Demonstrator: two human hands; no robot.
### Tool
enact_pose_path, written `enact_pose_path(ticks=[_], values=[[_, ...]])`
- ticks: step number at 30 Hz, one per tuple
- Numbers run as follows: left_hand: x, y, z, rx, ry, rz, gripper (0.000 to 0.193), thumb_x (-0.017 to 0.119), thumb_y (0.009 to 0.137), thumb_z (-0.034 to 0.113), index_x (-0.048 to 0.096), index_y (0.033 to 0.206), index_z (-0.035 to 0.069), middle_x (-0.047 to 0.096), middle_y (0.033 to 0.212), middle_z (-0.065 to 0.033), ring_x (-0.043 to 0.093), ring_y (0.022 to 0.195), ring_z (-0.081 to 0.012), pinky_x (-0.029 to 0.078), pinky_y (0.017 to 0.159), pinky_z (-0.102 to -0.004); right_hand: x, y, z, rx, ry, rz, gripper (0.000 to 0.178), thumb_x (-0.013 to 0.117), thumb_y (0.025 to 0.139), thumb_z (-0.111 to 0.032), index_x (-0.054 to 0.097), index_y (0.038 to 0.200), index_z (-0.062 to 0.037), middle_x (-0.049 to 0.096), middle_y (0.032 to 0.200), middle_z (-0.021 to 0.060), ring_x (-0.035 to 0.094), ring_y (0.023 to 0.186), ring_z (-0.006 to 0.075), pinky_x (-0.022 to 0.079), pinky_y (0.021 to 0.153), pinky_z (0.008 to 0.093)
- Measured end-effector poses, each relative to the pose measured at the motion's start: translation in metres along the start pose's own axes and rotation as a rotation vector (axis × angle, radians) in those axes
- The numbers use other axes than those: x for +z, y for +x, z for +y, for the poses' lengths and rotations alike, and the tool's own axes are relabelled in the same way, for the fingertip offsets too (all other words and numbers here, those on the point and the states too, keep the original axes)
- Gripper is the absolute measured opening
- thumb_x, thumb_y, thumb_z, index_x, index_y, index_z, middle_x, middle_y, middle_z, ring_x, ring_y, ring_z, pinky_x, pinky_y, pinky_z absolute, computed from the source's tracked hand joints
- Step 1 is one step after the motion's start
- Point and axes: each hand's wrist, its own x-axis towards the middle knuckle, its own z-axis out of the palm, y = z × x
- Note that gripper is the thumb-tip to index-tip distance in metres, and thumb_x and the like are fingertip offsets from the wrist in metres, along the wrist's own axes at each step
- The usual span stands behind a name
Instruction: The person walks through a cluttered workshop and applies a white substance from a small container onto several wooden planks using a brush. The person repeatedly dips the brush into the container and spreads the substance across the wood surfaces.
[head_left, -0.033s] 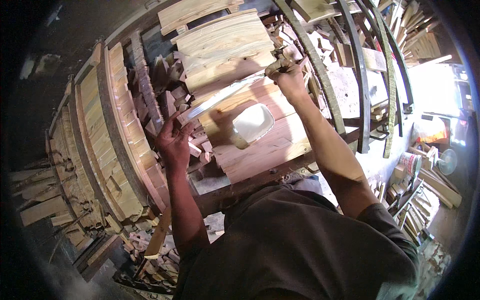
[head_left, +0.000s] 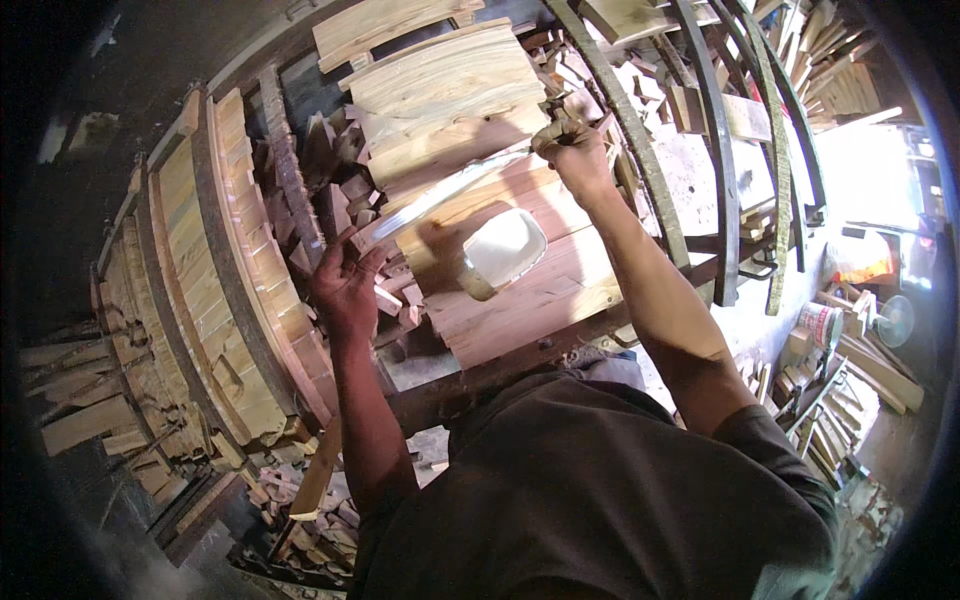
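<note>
A narrow wooden strip (head_left: 430, 205) with a wet-looking white coat, like glue, along its upper face spans between my hands. My left hand (head_left: 347, 285) holds its near left end between thumb and fingers. My right hand (head_left: 575, 152) is closed at its far right end; whether those fingers hold anything besides the strip is hidden. Below the strip, a white open tub (head_left: 508, 245) with white contents sits on pale wooden boards (head_left: 450, 85) laid side by side.
Dark metal bars (head_left: 715, 150) cross the rack to the right, and more joined wood strips (head_left: 185, 240) lie at the left. Offcuts (head_left: 345, 185) fill the gaps beneath. A small bucket (head_left: 820, 325) stands at the far right among scrap wood.
</note>
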Motion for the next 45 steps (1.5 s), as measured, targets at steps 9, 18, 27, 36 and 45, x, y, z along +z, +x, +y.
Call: enact_pose_path(ticks=[9,18,27,36,45], values=[[-0.002,0.008,-0.005,0.011,0.06,0.026,0.04,0.074,0.084,0.002,0.06,0.121,-0.005,0.069,0.111,-0.0121,0.064,0.101,-0.0178,0.052,0.088,-0.0307,-0.036,0.048,0.075,0.038,-0.222,0.2,0.018,0.076,0.077,-0.016,0.073,0.087,-0.0019,0.074,0.084,0.0114,0.07,0.08,0.0199,0.053,0.077,0.031],[-0.002,0.011,-0.004,0.009,0.149,0.046,0.044,0.075,0.085,0.007,0.059,0.124,-0.006,0.068,0.113,-0.0139,0.064,0.102,-0.0189,0.052,0.09,-0.0312,-0.052,0.075,0.108,0.086,-0.606,0.395,0.026,0.076,0.079,-0.019,0.071,0.099,-0.0029,0.073,0.093,0.014,0.07,0.09,0.0255,0.053,0.083,0.0338],[0.002,0.009,0.003,0.028,0.143,0.038,0.041,0.073,0.086,0.005,0.06,0.123,-0.006,0.069,0.111,-0.0124,0.064,0.1,-0.0176,0.052,0.088,-0.0302,-0.038,0.025,0.067,-0.057,-0.593,0.432,0.024,0.07,0.083,-0.014,0.066,0.102,-0.0008,0.071,0.09,0.0202,0.07,0.088,0.0347,0.054,0.078,0.0428],[0.009,0.004,0.015,0.067,0.093,-0.005,0.037,0.072,0.087,0.003,0.061,0.122,-0.003,0.068,0.114,-0.011,0.064,0.103,-0.0179,0.052,0.088,-0.0304,0.063,-0.088,-0.034,-0.342,-0.095,0.063,0.018,0.071,0.083,-0.006,0.058,0.095,-0.0013,0.064,0.081,0.0183,0.067,0.074,0.0345,0.053,0.064,0.0407],[0.004,0.002,0.004,0.06,0.072,-0.041,0.036,0.071,0.086,0.001,0.062,0.12,-0.003,0.068,0.109,-0.0105,0.064,0.099,-0.0163,0.051,0.088,-0.03,0.083,-0.108,-0.078,-0.222,0.047,-0.065,0.017,0.071,0.087,-0.001,0.063,0.103,-0.0022,0.069,0.09,0.0061,0.063,0.082,0.0128,0.052,0.072,0.028]])
